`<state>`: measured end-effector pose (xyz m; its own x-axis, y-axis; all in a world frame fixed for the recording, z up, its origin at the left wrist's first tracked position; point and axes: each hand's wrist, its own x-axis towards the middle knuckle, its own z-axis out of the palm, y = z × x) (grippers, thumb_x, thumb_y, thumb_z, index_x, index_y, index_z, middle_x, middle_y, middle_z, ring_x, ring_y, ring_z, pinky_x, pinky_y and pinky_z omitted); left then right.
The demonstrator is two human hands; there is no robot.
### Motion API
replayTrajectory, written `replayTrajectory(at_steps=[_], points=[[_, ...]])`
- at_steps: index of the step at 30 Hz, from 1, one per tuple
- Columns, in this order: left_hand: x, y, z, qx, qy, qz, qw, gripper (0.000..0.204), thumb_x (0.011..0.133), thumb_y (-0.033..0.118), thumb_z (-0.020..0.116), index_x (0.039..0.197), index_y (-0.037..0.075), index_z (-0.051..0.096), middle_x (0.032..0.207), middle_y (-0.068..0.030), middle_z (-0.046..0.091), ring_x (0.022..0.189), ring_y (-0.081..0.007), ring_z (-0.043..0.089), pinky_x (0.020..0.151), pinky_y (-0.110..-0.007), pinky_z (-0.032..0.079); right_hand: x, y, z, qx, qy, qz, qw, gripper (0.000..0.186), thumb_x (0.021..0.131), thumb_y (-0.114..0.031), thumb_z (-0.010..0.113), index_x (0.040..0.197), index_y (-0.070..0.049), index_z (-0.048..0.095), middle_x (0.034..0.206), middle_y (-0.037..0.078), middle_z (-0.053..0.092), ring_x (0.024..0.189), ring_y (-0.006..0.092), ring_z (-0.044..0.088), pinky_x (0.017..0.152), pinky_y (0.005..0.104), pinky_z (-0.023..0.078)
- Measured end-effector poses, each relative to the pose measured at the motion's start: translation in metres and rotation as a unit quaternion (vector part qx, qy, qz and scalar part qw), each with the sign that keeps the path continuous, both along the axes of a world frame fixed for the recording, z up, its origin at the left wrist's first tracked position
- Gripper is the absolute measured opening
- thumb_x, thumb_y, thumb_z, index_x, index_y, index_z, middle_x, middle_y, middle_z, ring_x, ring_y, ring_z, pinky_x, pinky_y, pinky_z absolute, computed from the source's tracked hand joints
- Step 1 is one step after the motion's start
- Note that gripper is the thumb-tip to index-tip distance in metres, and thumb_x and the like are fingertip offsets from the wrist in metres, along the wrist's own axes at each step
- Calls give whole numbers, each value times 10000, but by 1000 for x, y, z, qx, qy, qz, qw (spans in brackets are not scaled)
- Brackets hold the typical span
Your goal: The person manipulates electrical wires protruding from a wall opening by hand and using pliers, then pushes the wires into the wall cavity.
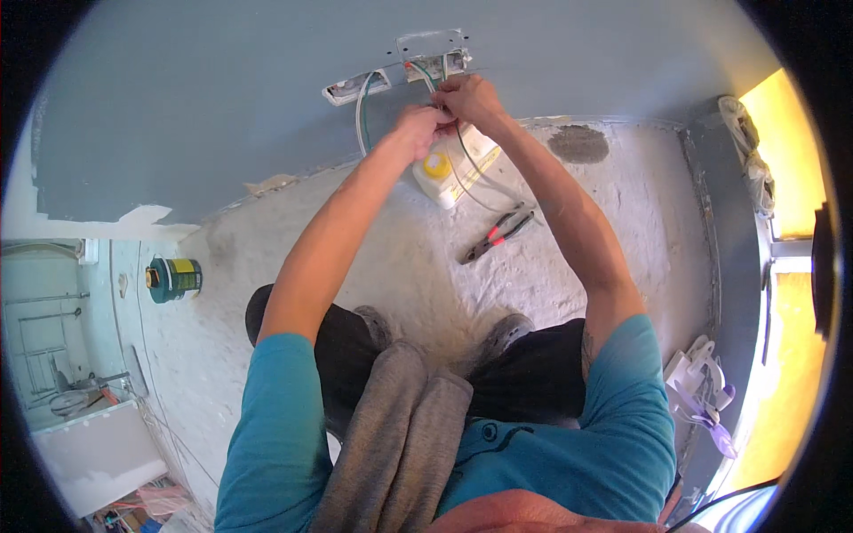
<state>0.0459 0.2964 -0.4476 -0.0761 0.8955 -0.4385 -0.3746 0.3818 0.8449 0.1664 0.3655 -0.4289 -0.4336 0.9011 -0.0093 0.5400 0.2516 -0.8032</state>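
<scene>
At the wall, both of my hands are raised in front of the boxes. My left hand (418, 133) is closed around thin wires, just below my right hand (469, 99), whose fingers are pinched on them too. White and green wires (362, 124) loop out of the left recessed socket box (346, 89); more come from the right socket box (453, 62). Beneath my hands stands a white plastic jug (453, 185) with a yellow cap, with loose cable (482, 202) hanging across it. Red-and-black pliers (494, 238) lie on the floor below.
A green tub (178, 280) stands on the rough pale floor (382, 258) at the left. At the right are a wrapped bundle (746, 155) and white-and-purple items (702, 400) along the dark ledge. Clutter and a board (98, 453) sit at lower left.
</scene>
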Motion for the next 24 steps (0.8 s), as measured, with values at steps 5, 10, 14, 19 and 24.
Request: replayTrajectory(at_steps=[5, 10, 14, 19, 24], points=[[-3, -2, 12, 38, -6, -41, 998, 182, 938, -10, 538, 1106, -47, 598, 1092, -159, 656, 1021, -281, 665, 993, -410, 542, 0, 3, -8, -1, 0, -9, 1000, 354, 791, -383, 754, 1032, -126, 781, 864, 118, 760, 767, 248, 742, 728, 354, 581], [-23, -7, 3, 2, -89, -26, 996, 187, 999, 26, 501, 1159, -36, 576, 1152, -164, 642, 1063, -289, 654, 1008, -399, 538, -6, 0, -9, -23, 0, -13, 1000, 373, 812, -403, 759, 1036, -106, 775, 858, 106, 756, 719, 209, 724, 700, 337, 575], [-26, -5, -8, 20, -78, -32, 996, 204, 1034, 97, 503, 1190, -21, 563, 1172, -149, 637, 1090, -271, 645, 1005, -395, 538, -1, 3, -14, -55, 40, 11, 998, 343, 844, -388, 764, 1034, -103, 775, 836, 59, 746, 683, 139, 677, 665, 313, 554], [-40, 0, -17, 6, -17, -43, 999, 211, 1023, 84, 526, 1196, -31, 564, 1163, -133, 644, 1076, -241, 645, 979, -370, 539, -3, -1, -15, -110, 99, 23, 989, 310, 866, -338, 766, 1040, -82, 774, 835, 56, 742, 730, 117, 655, 690, 316, 540], [-30, 18, -15, 4, -54, -58, 997, 182, 1019, 86, 539, 1139, -35, 602, 1091, -114, 659, 1035, -212, 645, 920, -343, 552, 27, 27, -27, 128, 82, 60, 987, 344, 881, -293, 714, 1097, -27, 690, 904, 139, 738, 835, 287, 714, 751, 407, 553]])
